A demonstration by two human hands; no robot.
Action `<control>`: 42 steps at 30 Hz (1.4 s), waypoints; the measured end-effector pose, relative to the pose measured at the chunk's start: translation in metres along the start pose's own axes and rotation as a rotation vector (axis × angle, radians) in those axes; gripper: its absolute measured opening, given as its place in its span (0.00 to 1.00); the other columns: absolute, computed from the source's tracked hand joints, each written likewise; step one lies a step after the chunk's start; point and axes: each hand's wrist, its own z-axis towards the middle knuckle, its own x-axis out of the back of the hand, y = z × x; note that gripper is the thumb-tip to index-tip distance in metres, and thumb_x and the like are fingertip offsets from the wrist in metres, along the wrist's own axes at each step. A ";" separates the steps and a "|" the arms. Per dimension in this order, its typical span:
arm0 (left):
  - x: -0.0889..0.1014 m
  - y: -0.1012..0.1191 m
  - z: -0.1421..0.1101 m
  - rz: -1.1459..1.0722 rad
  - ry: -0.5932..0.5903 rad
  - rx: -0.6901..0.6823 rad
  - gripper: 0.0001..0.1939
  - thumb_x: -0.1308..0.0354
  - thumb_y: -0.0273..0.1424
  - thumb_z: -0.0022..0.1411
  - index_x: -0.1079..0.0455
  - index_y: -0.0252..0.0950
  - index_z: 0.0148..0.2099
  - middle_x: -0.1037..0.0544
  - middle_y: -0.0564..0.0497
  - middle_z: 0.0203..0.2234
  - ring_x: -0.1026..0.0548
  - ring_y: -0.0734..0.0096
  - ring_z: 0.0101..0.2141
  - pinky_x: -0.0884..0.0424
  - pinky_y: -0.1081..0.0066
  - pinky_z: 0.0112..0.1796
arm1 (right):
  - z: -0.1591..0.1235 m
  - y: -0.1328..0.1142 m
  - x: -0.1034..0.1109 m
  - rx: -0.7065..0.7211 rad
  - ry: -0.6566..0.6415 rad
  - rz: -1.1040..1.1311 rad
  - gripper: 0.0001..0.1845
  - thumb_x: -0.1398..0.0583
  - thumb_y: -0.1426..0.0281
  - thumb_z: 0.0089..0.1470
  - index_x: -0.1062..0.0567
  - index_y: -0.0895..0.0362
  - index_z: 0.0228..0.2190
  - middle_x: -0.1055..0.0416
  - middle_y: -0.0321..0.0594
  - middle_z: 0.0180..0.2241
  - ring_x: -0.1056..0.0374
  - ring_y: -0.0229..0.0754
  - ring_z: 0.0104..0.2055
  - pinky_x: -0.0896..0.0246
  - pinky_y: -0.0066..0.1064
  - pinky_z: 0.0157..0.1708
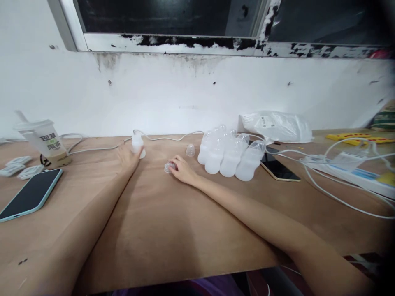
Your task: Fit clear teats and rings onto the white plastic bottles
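My left hand (127, 157) is closed round a small frosted white bottle (137, 144), which stands upright on the table with the thumb on its right side. In front of me, my right hand (182, 169) pinches a small round clear plastic piece (169, 167) low at the tabletop; its exact kind is too small to tell. Just behind that hand a clear dome-shaped cap (190, 150) sits by itself. To the right stands a close group of several frosted plastic bottles (230, 158) with clear domed tops.
At the left are a drink cup with a straw (49, 144), small white packets (20, 164) and a phone (32, 193). Rightward lie another phone (279, 166), a plastic bag (277, 125) and a power strip (348, 168) with loose white cables. A wall (173, 94) backs the wooden table (148, 230).
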 end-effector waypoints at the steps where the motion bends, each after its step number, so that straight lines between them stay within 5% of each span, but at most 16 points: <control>1: 0.006 0.009 -0.005 0.009 0.081 -0.035 0.35 0.51 0.41 0.54 0.58 0.25 0.56 0.52 0.29 0.55 0.52 0.47 0.55 0.49 0.49 0.49 | 0.003 0.002 -0.001 0.001 -0.009 -0.003 0.11 0.49 0.68 0.52 0.32 0.60 0.35 0.38 0.41 0.36 0.39 0.36 0.35 0.45 0.28 0.37; 3: 0.016 0.028 -0.017 0.001 0.082 -0.271 0.30 0.50 0.38 0.53 0.53 0.29 0.55 0.50 0.36 0.55 0.52 0.53 0.56 0.52 0.53 0.52 | 0.008 0.005 -0.002 0.010 -0.032 -0.011 0.11 0.48 0.67 0.51 0.32 0.61 0.32 0.38 0.40 0.33 0.40 0.35 0.32 0.44 0.28 0.35; 6: 0.019 0.053 -0.033 -0.054 -0.317 -0.688 0.25 0.50 0.35 0.53 0.46 0.30 0.51 0.37 0.39 0.48 0.39 0.58 0.49 0.42 0.60 0.48 | 0.015 0.006 -0.002 0.025 -0.035 -0.042 0.09 0.46 0.68 0.49 0.32 0.62 0.31 0.37 0.40 0.31 0.40 0.36 0.32 0.45 0.28 0.35; 8: 0.015 0.062 -0.039 -0.041 -0.603 -0.745 0.21 0.53 0.35 0.54 0.44 0.32 0.50 0.31 0.43 0.42 0.31 0.62 0.41 0.36 0.64 0.42 | 0.017 0.004 -0.003 0.027 -0.026 -0.067 0.08 0.47 0.71 0.50 0.33 0.62 0.33 0.36 0.41 0.31 0.40 0.37 0.33 0.45 0.29 0.35; 10: 0.011 0.065 -0.042 -0.020 -0.706 -0.732 0.20 0.52 0.35 0.54 0.42 0.33 0.49 0.29 0.46 0.39 0.30 0.64 0.38 0.35 0.67 0.39 | 0.019 0.002 -0.003 0.027 -0.029 -0.077 0.09 0.48 0.73 0.50 0.33 0.62 0.34 0.35 0.43 0.33 0.40 0.38 0.35 0.45 0.30 0.36; 16: -0.005 0.056 -0.034 0.062 -0.600 -0.531 0.21 0.50 0.40 0.55 0.39 0.35 0.48 0.27 0.48 0.37 0.30 0.66 0.37 0.37 0.68 0.41 | 0.037 0.003 -0.008 -0.138 -0.018 0.013 0.08 0.49 0.72 0.52 0.32 0.61 0.31 0.32 0.42 0.33 0.37 0.37 0.36 0.44 0.29 0.38; 23: -0.024 0.055 -0.019 0.145 -0.568 -0.427 0.24 0.48 0.43 0.53 0.37 0.34 0.48 0.26 0.46 0.36 0.30 0.60 0.39 0.39 0.65 0.43 | 0.060 0.019 -0.022 -0.381 -0.012 0.050 0.13 0.56 0.70 0.56 0.34 0.60 0.34 0.31 0.37 0.23 0.37 0.32 0.19 0.42 0.23 0.22; 26: -0.030 0.051 -0.016 0.168 -0.561 -0.380 0.25 0.50 0.43 0.54 0.38 0.31 0.49 0.27 0.43 0.37 0.30 0.58 0.39 0.37 0.64 0.40 | 0.060 0.026 -0.019 -0.453 0.047 -0.005 0.17 0.61 0.71 0.58 0.35 0.62 0.37 0.30 0.43 0.29 0.34 0.33 0.25 0.40 0.24 0.25; 31: -0.037 0.044 -0.016 0.191 -0.563 -0.367 0.22 0.51 0.38 0.56 0.40 0.32 0.50 0.30 0.43 0.42 0.31 0.60 0.42 0.38 0.65 0.42 | 0.053 0.029 -0.012 -0.419 0.077 -0.154 0.13 0.52 0.66 0.54 0.33 0.60 0.37 0.34 0.47 0.41 0.37 0.43 0.43 0.42 0.34 0.40; 42: -0.033 0.050 -0.019 0.282 -0.544 -0.386 0.19 0.55 0.30 0.58 0.41 0.29 0.51 0.34 0.39 0.44 0.36 0.57 0.46 0.41 0.62 0.45 | 0.049 0.019 -0.015 -0.361 -0.037 -0.319 0.16 0.55 0.69 0.55 0.36 0.59 0.43 0.37 0.49 0.43 0.38 0.45 0.44 0.42 0.37 0.40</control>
